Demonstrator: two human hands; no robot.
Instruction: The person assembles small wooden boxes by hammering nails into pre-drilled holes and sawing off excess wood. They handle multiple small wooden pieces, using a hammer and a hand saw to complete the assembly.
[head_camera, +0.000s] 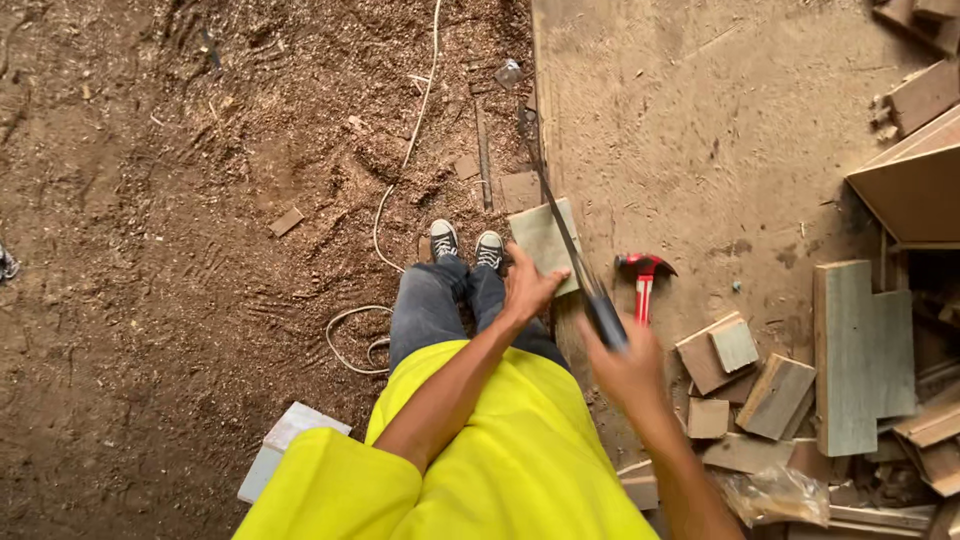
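Note:
My left hand (528, 285) presses down on a small flat wooden piece (540, 240) at the edge of a low wooden platform (700, 130). My right hand (628, 365) grips the dark handle of a handsaw (565, 235). Its long thin blade runs across the wooden piece and away over the platform edge. The right hand is blurred. I wear a yellow shirt and dark jeans, and my black-and-white sneakers (466, 245) stand on sawdust just left of the piece.
A red-handled claw hammer (642, 275) lies on the platform right of the saw. Several wood offcuts (780, 395) and a larger board (860, 350) are piled at the right. A white cord (385, 220) snakes over the sawdust-covered ground. A white block (285, 440) lies lower left.

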